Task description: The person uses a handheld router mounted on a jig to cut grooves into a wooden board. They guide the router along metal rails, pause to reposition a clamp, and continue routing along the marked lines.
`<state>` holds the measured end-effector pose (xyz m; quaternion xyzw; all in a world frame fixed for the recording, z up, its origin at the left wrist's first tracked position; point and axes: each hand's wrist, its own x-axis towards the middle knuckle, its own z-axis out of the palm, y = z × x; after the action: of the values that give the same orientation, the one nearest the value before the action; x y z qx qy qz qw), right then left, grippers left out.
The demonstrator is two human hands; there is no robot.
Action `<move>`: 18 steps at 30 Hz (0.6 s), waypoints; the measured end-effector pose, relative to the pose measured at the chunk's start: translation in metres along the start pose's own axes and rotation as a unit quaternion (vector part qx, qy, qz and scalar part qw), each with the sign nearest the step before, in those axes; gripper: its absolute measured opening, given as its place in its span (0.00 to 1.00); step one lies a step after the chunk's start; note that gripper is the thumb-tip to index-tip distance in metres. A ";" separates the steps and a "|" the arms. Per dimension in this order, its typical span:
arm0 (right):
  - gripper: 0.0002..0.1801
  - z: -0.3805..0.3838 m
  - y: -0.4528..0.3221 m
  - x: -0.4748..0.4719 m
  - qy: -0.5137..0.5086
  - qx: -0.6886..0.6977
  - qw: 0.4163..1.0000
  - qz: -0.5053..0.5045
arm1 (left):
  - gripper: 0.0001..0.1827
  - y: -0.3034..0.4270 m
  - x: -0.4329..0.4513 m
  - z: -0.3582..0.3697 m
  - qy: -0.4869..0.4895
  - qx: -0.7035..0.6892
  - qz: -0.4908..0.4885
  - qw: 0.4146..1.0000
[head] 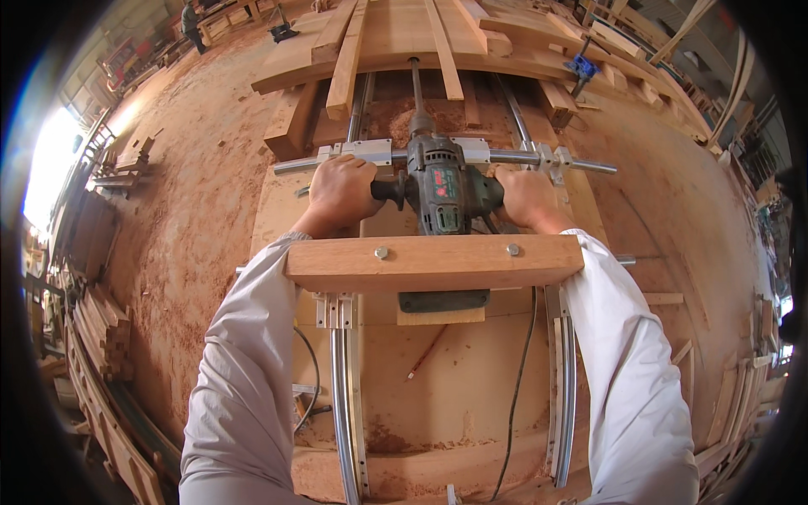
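My left hand (344, 191) is wrapped around the side handle of a dark electric drill (442, 189). On the drill's other side, my right hand (529, 197) grips the opposite handle. A long steel bit (416, 88) runs forward from the chuck (421, 122), its tip hidden inside the edge of a thick wooden slab (480, 63). The drill sits on a sliding carriage with a steel cross rod (511, 156) and metal bearing blocks. Across the drill's rear lies a bolted wooden bar (435, 259), between my forearms.
Two steel guide rails (341, 385) (565, 391) run lengthwise over a plywood base (461, 391). A power cord (519, 385) and a pencil (426, 353) lie there. Loose timbers (346, 69) rest on the slab, beside a blue clamp (582, 67). A person (191, 26) stands far left.
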<state>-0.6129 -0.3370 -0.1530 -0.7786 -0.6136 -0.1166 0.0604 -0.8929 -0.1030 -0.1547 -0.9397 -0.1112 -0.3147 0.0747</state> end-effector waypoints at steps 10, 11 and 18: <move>0.18 -0.002 -0.001 0.002 -0.012 0.005 1.000 -0.002 | 0.17 -0.002 0.002 -0.002 -0.036 0.000 -0.005 0.999; 0.18 -0.002 -0.001 0.002 -0.015 0.003 1.000 -0.003 | 0.17 -0.002 0.002 -0.002 -0.041 0.003 -0.007 0.999; 0.16 0.000 0.003 0.003 -0.017 -0.005 1.000 -0.011 | 0.19 0.001 0.006 -0.004 -0.122 0.025 -0.045 0.991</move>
<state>-0.6095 -0.3351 -0.1524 -0.7738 -0.6226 -0.1075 0.0450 -0.8900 -0.1040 -0.1474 -0.9630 -0.1693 -0.1977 0.0693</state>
